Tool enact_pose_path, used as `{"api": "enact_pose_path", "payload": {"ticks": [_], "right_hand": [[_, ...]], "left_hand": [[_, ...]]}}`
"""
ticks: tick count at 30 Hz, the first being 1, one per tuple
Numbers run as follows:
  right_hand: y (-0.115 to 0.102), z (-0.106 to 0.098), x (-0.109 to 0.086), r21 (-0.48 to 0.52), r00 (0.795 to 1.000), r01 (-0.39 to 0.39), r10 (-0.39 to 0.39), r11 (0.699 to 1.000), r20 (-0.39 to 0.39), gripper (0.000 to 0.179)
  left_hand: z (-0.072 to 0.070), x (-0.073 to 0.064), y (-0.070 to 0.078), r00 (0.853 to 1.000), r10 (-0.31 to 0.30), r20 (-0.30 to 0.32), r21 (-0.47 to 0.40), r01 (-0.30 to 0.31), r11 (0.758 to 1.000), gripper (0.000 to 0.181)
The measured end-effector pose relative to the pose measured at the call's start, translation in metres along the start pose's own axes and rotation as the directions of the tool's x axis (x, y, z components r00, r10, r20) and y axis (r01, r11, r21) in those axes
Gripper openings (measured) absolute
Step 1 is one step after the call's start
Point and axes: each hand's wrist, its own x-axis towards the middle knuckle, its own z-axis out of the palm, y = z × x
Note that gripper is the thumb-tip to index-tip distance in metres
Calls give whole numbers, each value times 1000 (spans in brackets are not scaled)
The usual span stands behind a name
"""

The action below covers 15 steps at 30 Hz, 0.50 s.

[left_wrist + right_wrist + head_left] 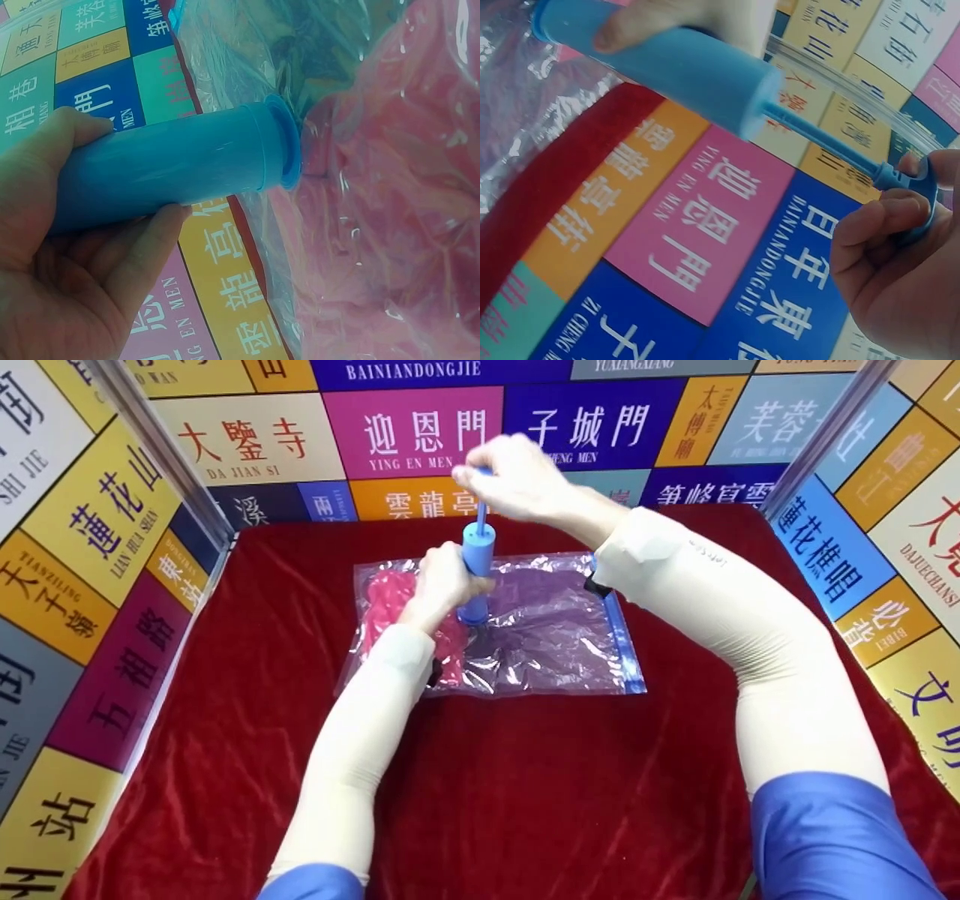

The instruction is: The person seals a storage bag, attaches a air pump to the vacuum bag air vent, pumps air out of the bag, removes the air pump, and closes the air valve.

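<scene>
A blue hand pump (pixel 478 547) stands upright on a clear plastic vacuum bag (pixel 555 622), its flared base against the bag's surface. My left hand (pixel 442 581) grips the pump's barrel, fingers and thumb wrapped round it in the left wrist view. Above it, my right hand (pixel 517 476) holds the pump's ring-shaped handle (pixel 922 199), fingers curled through the ring. The rod (pixel 821 139) is drawn well out of the barrel. Inside the bag's left part lies bunched pink fabric (pixel 390 195); the right part looks flat.
Dark red velvet cloth (pixel 525 795) covers the table under the bag. A blue zip strip (pixel 626 645) runs along the bag's right edge. Panels of coloured signs (pixel 420 431) stand at the back and both sides, with metal posts (pixel 161 450) at the corners.
</scene>
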Motion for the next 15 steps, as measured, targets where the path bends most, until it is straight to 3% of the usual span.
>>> {"api": "enact_pose_path", "payload": {"ticks": [8,15], "right_hand": [[14,24,-2,-32,999,-3,5,999,45,39],[25,42,-2,-48,997,61,-58,997,47,34]], "left_hand": [[1,-1,-1,1000,9,-8,-3,-9,1000,47],[0,0,-2,1000,21,-11,4,-21,1000,47]]}}
